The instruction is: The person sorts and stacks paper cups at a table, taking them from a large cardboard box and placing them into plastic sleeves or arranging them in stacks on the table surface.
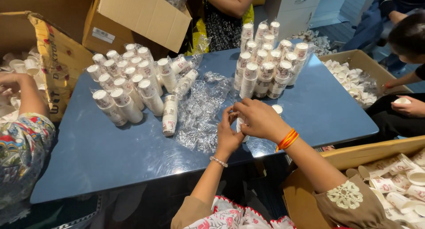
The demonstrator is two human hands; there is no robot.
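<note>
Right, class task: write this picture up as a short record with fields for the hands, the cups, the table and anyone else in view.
Left hand: on a cup stack, bead bracelet at the wrist
Right hand: over the same stack, orange threads at the wrist
Left cups: wrapped stacks, tilted or lying
Right cups: wrapped stacks, upright
Wrap: clear plastic, crumpled mid-table
Table: blue, glossy
Boxes: cardboard, open
Others: three people at the left, far and right edges
</note>
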